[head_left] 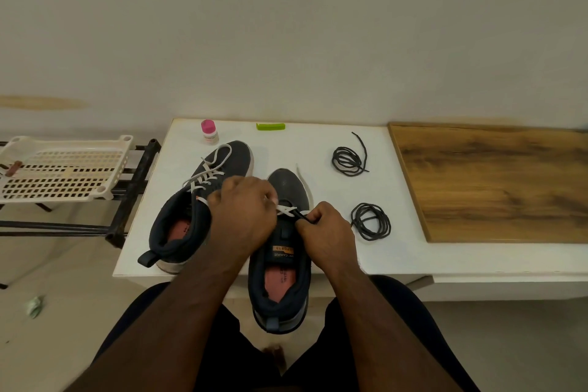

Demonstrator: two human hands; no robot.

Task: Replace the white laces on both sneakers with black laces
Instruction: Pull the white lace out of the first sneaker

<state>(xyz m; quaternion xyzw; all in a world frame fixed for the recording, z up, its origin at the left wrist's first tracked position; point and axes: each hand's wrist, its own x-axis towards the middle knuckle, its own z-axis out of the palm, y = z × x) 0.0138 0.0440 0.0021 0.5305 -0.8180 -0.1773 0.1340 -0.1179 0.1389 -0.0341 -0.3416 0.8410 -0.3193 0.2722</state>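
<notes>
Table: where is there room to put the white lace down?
Bare table lies between the green clip and the far black lace, and behind the right shoe. The wooden board is bare too. It is crowded around both hands and the left shoe.

Both bare forearms reach forward toward twelve o'clock, converging. The left hand (243, 213) is knuckles up, fingers curled under. At its three o'clock, just beside it, the right hand (326, 232) is fisted, fingers (310, 219) and thumb pinching together.
</notes>
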